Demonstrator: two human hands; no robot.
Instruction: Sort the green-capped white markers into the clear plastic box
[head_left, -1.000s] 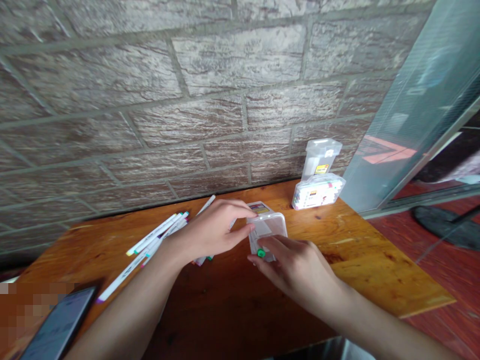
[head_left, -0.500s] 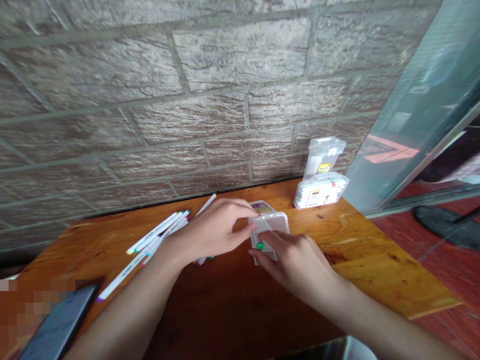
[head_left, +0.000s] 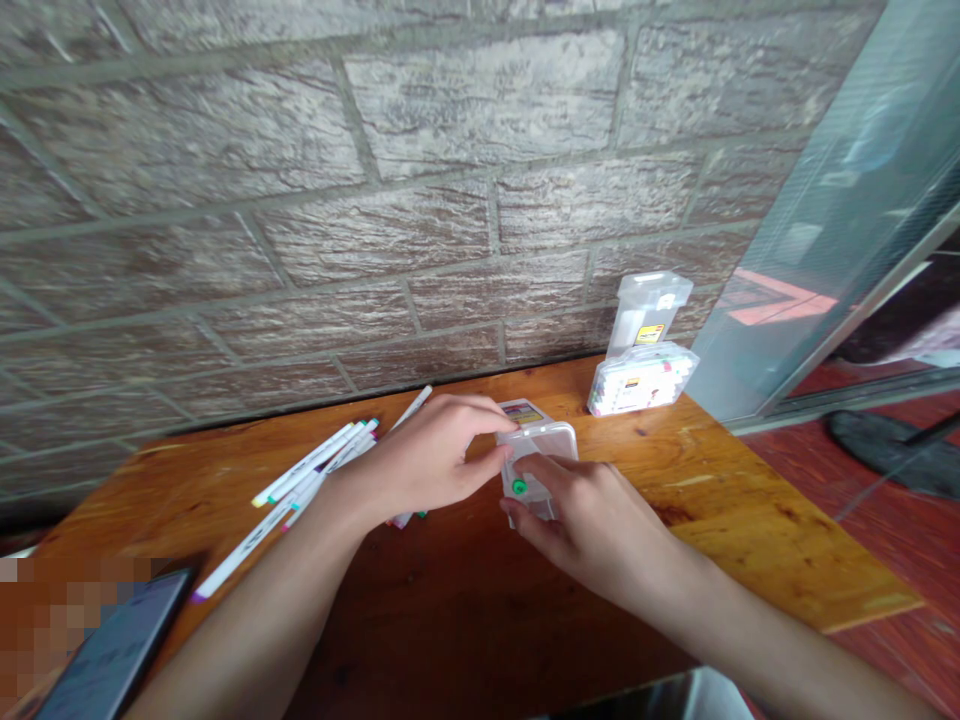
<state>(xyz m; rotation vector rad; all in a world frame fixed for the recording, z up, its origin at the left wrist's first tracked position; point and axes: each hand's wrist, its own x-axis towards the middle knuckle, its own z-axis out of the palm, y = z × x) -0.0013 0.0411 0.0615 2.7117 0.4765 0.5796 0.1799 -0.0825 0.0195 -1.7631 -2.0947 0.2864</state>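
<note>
A clear plastic marker case (head_left: pixel 564 442) lies open on the table between my hands. My left hand (head_left: pixel 435 450) has its thumb and index fingertip at the case's left edge, steadying it. My right hand (head_left: pixel 592 505) reaches over the case, index finger extended into it and thumb apart at its near left corner. Between that thumb and index finger shows the round green end (head_left: pixel 519 487) of a marker inside the case; the rest of the marker is hidden. Loose white markers (head_left: pixel 315 465) with coloured ends lie left of my left hand, some partly covered by it.
On the right stand a case full of markers (head_left: pixel 643 380) and a taller clear container (head_left: pixel 646 310) behind it. A phone or tablet (head_left: pixel 120 650) lies at the left front. The wooden table (head_left: pixel 750 540) meets a stone-block wall (head_left: pixel 420 240).
My right hand has shifted very slightly, and the green marker end has moved a little up and left inside the case. My left hand stays in place.
</note>
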